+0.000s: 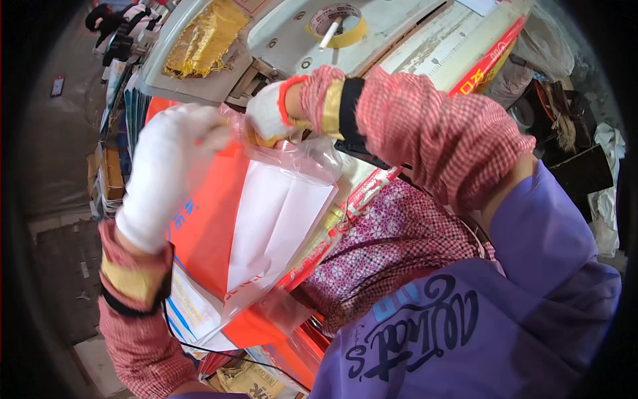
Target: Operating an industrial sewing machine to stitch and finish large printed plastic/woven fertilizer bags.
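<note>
Red and white plastic makes up the bag (pixel 216 229), which slopes down from the two gloved hands beside the grey machine (pixel 279 43), its lower part resting over a pile of printed sheets (pixel 193 302) near the apron (pixel 372 233). The left hand (pixel 189 130) is half closed at the bag's top edge, its fingers bent inward and blurred; whether they actually pinch the plastic cannot be told. The right hand (pixel 268 114) is curled just beside it, close against the machine and next to the loose clear film (pixel 316 156) at the bag's upper end; its fingertips are hidden, so its hold cannot be told either. I judge the bag light and limp, with enough body to keep the long creases in its white panel, but likely to sag wherever nothing supports it. Its glossy face would probably slide on smooth gloves, and the film looks thin enough to wrinkle or tear under a hard tug. Better holds would be the upper corners, pinched flat between thumb and fingers through all layers, with the drooping lower part supported so its weight does not drag the edge askew.
</note>
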A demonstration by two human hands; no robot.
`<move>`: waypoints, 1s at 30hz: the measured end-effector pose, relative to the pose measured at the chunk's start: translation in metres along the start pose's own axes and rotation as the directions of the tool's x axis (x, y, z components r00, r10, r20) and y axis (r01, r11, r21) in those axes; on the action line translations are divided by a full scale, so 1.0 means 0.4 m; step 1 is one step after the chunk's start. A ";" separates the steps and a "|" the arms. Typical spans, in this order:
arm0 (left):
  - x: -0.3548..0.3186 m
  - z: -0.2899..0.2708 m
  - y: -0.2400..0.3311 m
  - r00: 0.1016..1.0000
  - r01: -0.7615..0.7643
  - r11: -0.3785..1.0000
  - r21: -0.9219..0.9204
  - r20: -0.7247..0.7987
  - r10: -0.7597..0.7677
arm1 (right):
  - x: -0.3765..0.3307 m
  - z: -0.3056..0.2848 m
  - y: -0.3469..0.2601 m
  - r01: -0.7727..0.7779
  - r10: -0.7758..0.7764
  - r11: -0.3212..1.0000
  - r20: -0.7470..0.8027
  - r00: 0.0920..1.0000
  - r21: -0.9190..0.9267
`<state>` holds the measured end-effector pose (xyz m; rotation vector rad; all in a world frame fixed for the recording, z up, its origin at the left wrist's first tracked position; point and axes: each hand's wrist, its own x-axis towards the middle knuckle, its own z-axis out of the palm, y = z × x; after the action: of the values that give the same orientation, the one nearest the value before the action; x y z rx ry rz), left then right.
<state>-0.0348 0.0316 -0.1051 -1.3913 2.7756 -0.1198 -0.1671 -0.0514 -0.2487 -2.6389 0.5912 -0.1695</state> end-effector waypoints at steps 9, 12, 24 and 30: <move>-0.002 -0.154 0.368 0.530 -0.448 0.843 -0.299 0.670 0.519 | 0.047 0.002 0.044 0.269 -0.238 0.946 0.177 0.955 -0.179; -0.024 -0.211 0.374 0.560 -0.364 0.863 -0.350 0.658 0.503 | 0.032 -0.004 0.011 0.397 -0.320 0.796 0.239 0.917 -0.456; -0.141 -0.211 0.456 0.329 -0.480 0.877 -0.006 0.926 0.187 | 0.068 0.092 -0.025 -0.148 0.152 0.984 0.036 0.988 -0.100; -0.152 -0.081 0.541 0.436 -0.411 0.908 -0.087 0.855 0.280 | -0.034 0.083 -0.086 -0.076 0.073 0.978 -0.027 0.997 -0.196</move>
<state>-0.1731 0.2111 -0.0911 -0.5187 2.0280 0.3173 -0.1594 -0.0045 -0.2641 -2.8024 0.7476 -0.1196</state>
